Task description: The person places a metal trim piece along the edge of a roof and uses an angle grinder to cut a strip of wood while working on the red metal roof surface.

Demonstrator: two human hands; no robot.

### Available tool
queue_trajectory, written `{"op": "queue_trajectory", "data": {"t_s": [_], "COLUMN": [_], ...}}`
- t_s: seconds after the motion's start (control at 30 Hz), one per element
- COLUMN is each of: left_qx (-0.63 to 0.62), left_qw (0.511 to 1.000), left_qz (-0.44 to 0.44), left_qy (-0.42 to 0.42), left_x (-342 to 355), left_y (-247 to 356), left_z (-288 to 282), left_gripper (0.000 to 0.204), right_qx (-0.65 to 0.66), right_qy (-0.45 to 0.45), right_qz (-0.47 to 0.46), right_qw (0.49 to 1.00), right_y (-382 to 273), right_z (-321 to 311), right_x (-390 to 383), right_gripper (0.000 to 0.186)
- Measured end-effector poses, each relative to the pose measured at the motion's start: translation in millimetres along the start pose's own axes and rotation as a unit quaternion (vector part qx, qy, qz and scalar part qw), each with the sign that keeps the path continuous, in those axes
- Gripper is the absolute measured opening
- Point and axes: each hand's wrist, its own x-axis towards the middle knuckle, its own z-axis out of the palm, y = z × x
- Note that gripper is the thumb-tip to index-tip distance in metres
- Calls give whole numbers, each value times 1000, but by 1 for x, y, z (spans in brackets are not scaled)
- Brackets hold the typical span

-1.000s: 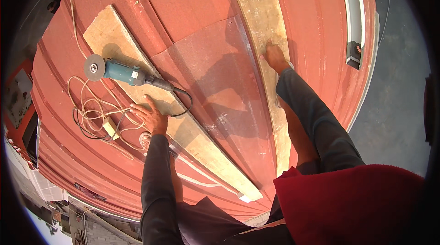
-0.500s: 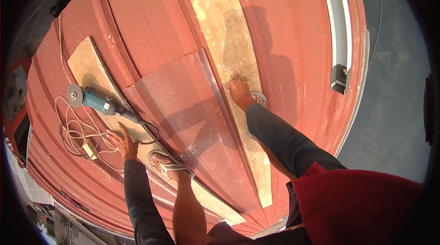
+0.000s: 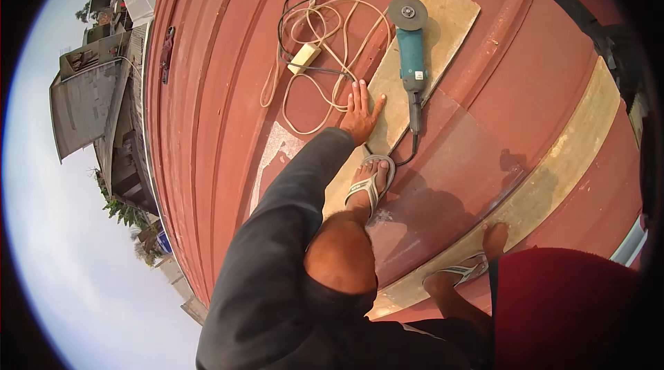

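Observation:
My left hand rests with fingers spread at the edge of a narrow wooden board on the red roof. An angle grinder, teal-bodied with a grey disc, lies on that board just beyond my fingers; its dark cord bends back towards my sandalled left foot. A pale cable lies in loose loops beside the hand, with a cream socket block among them. My right hand is down on a second long plank, near my other foot; its fingers are mostly hidden.
Ribbed red roofing sheets curve away on all sides. A loose overlapping sheet lies between the two boards. A white metal channel shows at the right. Past the roof's left edge stand weathered buildings and open sky.
My view has swung left, so the grinder and cable now appear near the top centre. My left hand stays spread by the board; my right hand remains on the other plank.

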Motion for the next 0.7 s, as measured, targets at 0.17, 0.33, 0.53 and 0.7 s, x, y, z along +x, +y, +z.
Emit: {"op": "queue_trajectory", "data": {"t_s": [0.17,0.33,0.53,0.7], "left_qx": [-33,-42,-251,-339], "left_qw": [999,999,924,791], "left_qz": [10,-26,-219,-510], "left_qy": [-31,9,186,3], "left_x": [-3,-6,-94,-258], "left_y": [-4,-2,41,91], "left_z": [-8,-8,-14,67], "left_gripper": [121,134,111,120], "right_qx": [-224,-65,149,170], "right_qy": [-275,-98,119,132], "right_qz": [-84,-272,-243,-125], "right_qw": [931,955,951,968], "right_y": [-57,-211,-365,-379], "right_z": [-90,-161,-142,-124], "right_x": [31,117,168,178], "right_gripper": [42,36,76,86]}}
